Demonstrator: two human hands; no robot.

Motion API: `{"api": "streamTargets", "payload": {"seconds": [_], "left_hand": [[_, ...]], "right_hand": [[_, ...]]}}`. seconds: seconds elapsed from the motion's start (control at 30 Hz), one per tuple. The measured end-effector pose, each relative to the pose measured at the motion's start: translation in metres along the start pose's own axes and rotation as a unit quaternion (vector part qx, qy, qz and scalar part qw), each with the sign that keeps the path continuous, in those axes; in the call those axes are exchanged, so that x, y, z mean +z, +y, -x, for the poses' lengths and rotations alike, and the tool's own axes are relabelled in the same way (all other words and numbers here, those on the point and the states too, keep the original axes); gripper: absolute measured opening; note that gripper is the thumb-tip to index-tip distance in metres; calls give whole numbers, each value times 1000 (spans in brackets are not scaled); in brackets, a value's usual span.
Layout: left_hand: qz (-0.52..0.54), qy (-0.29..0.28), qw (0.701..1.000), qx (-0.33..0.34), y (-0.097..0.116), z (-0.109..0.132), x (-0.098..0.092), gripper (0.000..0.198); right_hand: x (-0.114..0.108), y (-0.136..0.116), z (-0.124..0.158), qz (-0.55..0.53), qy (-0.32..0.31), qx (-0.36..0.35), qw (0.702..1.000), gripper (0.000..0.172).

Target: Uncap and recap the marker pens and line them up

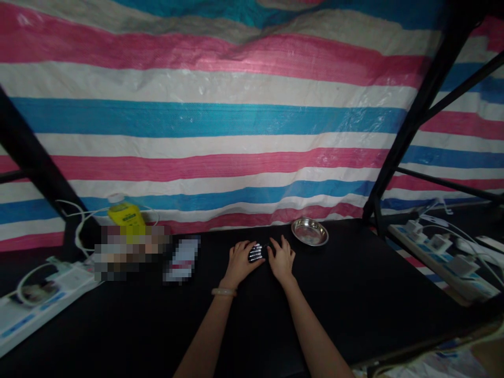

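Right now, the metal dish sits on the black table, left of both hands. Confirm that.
Left is wrong: the head view shows the metal dish to the right of both the left hand and the right hand, on the black table.

The small pieces [255, 252] look like metal, bright and glossy. The round dish [310, 232] is also of shiny metal, and its surface seems smooth. The tabletop [252, 325] is smooth and rather matt. The striped sheet [220, 118] appears to be plastic, wrinkled, with glossy reflections. The yellow bottle [125, 213] and the white power strip [43, 311] look like plastic.
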State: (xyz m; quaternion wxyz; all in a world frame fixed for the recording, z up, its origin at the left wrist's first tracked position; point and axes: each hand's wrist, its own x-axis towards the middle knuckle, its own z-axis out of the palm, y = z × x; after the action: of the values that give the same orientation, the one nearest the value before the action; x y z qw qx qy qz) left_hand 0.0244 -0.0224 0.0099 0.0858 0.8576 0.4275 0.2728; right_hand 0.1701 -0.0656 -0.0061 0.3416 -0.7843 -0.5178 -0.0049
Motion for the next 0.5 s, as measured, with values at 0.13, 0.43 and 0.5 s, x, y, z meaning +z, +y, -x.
{"api": "streamTargets", "payload": {"seconds": [0.13,0.43,0.5], "left_hand": [[-2,-1,1000,1,0,-1,0,52],[8,-3,1000,-3,-3,-1,2,55],[14,-5,1000,-8,-3,-1,3,58]], "right_hand": [[0,-3,-4,27,-57,-50,997,34],[4,12,-4,-47,-19,-36,998,27],[6,14,-5,-69,-7,-33,997,27]]}}
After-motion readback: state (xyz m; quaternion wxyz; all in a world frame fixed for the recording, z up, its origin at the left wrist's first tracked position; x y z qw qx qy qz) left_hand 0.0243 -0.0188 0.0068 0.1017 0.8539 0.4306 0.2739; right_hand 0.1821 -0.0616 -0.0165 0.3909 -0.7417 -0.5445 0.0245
